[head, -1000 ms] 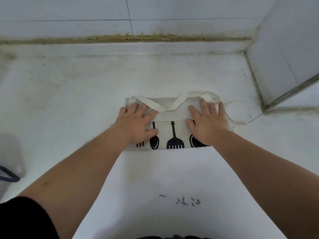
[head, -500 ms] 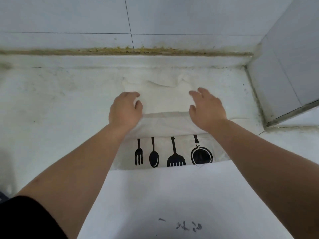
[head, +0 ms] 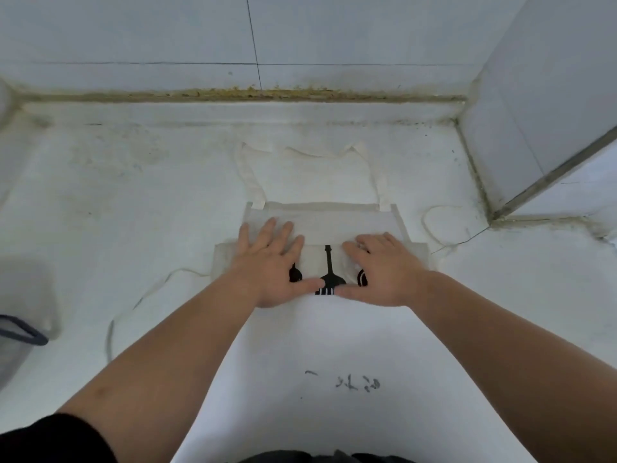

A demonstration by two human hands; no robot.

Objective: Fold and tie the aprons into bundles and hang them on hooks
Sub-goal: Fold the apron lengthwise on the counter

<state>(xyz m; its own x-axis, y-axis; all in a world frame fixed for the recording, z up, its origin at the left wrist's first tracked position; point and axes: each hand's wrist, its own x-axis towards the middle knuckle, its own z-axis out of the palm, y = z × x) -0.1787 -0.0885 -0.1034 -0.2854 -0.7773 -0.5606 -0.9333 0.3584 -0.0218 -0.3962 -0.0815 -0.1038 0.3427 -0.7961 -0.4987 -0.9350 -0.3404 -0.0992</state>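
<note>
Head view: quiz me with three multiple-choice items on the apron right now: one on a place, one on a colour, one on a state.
1. Where does the neck strap lie?
A. Under the hands.
B. Flat beyond the apron, toward the wall.
C. Off the near edge.

2. What colour are the utensil prints?
A. Red.
B. Green.
C. Black.

3. How are the hands?
A. Both palm-down on the apron.
B. Both pinching a tie.
C. One raised in the air.

Answers:
1 B: the loop spreads on the counter past the apron's top hem.
2 C: the prints showing between the hands are black on cream cloth.
3 A: the left hand and right hand both rest on the cloth, holding nothing.
</note>
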